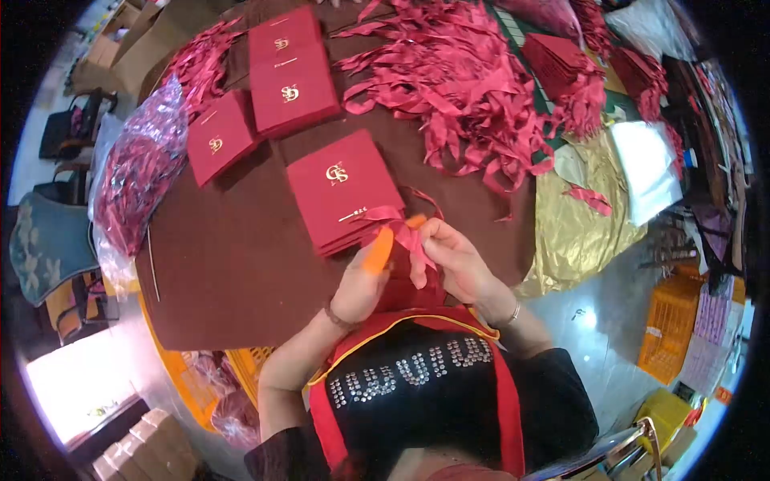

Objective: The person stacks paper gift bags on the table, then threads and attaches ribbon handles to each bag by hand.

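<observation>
Since the brown table (224, 297) fills most of the view, starting there: round edge at left, person up against the near side, wearing a red apron (509, 401) with yellow trim over a black top. Big tangled heap of pink ribbons (473, 88) across the far middle and right. Gold sheet (585, 240) at the right edge, loose ribbon scrap (589, 200) on it, white sheet (644, 172) overlapping its far right side. Clear plastic bag (140, 176) at the left edge, reddish stuff inside.

Red packets with gold print: far stack (293, 80) left of the heap, left stack (220, 144) just beside it and tilted, near stack (341, 184) mid-table, right in front of the hands.

Right hand (459, 260): thumb and finger pinched on the working ribbon (415, 244). Left hand (358, 280): raised, thumb up against the same ribbon; can't tell if it's clamped or just steadying. Ribbon sits between both hands, off the near stack's lower right corner, one end hanging down. Orange thumb cover (377, 252) on the left thumb; a smaller orange tip (415, 221) shows by the ribbon, can't tell whose finger.
</observation>
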Available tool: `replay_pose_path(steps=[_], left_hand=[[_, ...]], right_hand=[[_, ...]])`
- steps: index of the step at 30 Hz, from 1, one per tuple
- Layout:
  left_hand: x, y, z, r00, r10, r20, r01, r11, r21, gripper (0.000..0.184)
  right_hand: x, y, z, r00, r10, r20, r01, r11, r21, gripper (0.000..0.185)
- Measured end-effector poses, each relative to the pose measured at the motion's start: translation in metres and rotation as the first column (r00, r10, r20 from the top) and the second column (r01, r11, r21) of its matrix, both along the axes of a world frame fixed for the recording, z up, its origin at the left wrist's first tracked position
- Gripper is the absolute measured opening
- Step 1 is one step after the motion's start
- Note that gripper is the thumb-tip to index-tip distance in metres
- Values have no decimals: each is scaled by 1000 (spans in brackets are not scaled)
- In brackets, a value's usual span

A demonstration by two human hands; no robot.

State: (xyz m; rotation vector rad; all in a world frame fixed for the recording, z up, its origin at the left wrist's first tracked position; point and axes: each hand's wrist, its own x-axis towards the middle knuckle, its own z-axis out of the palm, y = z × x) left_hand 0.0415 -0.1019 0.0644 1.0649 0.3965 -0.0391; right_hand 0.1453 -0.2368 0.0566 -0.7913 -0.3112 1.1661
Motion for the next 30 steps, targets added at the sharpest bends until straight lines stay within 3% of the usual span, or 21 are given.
replay_pose_path(steps=[1, 2, 3, 4, 6, 9, 10, 12, 14, 16, 17, 18, 20, 21, 23, 25, 28, 29, 30], left_hand=[[2, 5, 0, 998, 33, 50, -22, 979, -201, 42], [3, 7, 1, 993, 75, 96, -31, 918, -396, 46], [5, 2, 2, 983, 185, -6, -178, 931, -318, 47], [5, 2, 2, 979, 203, -9, -195, 929, -314, 47], [5, 4, 2, 949, 311, 44, -283, 908, -310, 45], [4, 15, -3, 931, 350, 104, -316, 916, -247, 40], [3, 18, -4, 926, 343, 158, -312, 931, -191, 38], [-2, 26, -7, 916, 372, 150, -345, 921, -180, 37], [-8, 37, -8, 908, 395, 139, -372, 914, -163, 35], [-17, 48, -9, 879, 463, 112, -456, 886, -86, 32], [-21, 50, -15, 840, 538, 65, -540, 841, 17, 32], [-24, 52, -13, 845, 532, 60, -533, 846, 5, 32], [-31, 56, -7, 786, 612, 91, -617, 784, 60, 33], [-36, 56, -10, 755, 646, 113, -649, 761, -13, 34], [-49, 60, -18, 699, 705, 122, -694, 710, -121, 35], [-64, 66, -28, 680, 726, 103, -719, 688, -99, 35], [-85, 76, -36, 717, 691, 87, -681, 722, -125, 36], [-90, 78, -38, 710, 704, 23, -691, 702, -172, 36], [-97, 79, -39, 700, 713, -41, -703, 677, -216, 36]], right_hand=[[-3, 4, -3, 992, -1, -130, 2, 1000, 7, 15], [-4, 7, -3, 991, 20, -135, -19, 1000, 12, 15], [-4, 8, -4, 975, 56, -215, -45, 997, 55, 13], [-4, 8, -4, 952, 92, -292, -67, 993, 97, 11], [-3, 9, -13, 945, 162, -286, -121, 980, 155, 12], [-3, 6, -10, 976, 207, -63, -214, 965, -149, 17], [0, 3, -4, 974, 218, -61, -225, 963, -149, 17], [8, -3, 4, 885, 390, 254, -284, 885, -369, 23], [18, -13, 4, 880, 387, 276, -274, 887, -371, 26], [26, -20, 13, 919, 275, 284, -132, 891, -435, 29], [34, -27, 10, 929, 285, 235, -166, 890, -424, 22], [37, -29, 4, 931, 280, 233, -158, 886, -435, 22], [41, -39, -15, 981, 177, -74, -188, 966, -179, 22], [41, -39, -22, 977, 192, -90, -198, 978, -66, 21], [36, -34, -22, 978, 119, -169, -129, 990, -52, 22], [36, -36, -32, 934, 84, -346, -72, 996, 47, 35], [36, -33, -28, 865, 44, -500, -58, 998, -12, 47], [37, -32, -35, 849, 134, -512, -83, 989, 121, 56], [32, -29, -30, 848, 126, -514, -75, 990, 118, 56]])
